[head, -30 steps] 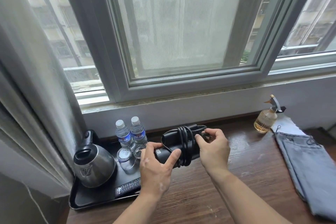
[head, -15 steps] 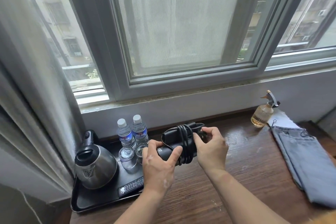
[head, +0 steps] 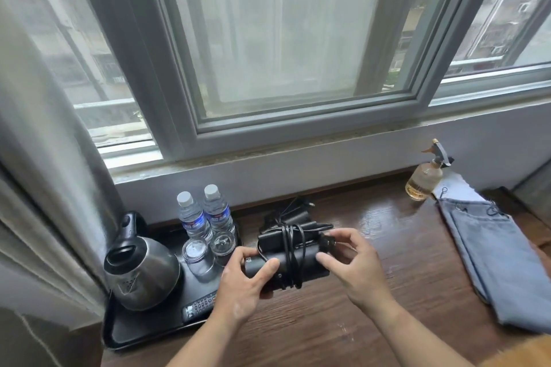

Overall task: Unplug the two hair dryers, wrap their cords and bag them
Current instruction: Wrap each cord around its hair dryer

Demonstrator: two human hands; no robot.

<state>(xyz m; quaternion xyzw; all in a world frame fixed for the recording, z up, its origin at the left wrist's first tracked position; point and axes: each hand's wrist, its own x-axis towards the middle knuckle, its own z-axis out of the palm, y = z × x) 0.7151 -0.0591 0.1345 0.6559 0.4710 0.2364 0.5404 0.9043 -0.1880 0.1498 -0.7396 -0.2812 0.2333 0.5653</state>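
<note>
Both hands are up over the tabletop [head: 396, 280] with one black hair dryer [head: 310, 261] between them. The left hand [head: 243, 284] has its fingers [head: 267, 267] curled round the barrel in a firm hold. The right hand [head: 356, 265] is at the other end, its fingers [head: 347, 235] bent in on the plug [head: 326, 240], which is pinched tight against the body. The cord [head: 293, 252] sits in several neat loops round the middle of the dryer, so this one is unplugged and, by my read, all but wrapped, with only the plug end left to tuck.

Just behind it, near the wall, lies a dark bundle [head: 287, 213] with loose cord trailing. It is probably the second dryer, though I cannot tell for sure, and it looks unwrapped.

Off to the right the grey-blue drawstring bags [head: 495, 250] lie flat, well apart from the hands, beside a spray bottle [head: 423, 180]. Bagging has not begun. On the left a tray [head: 143, 334] carries a kettle [head: 140, 271] and two water bottles [head: 205, 216].
</note>
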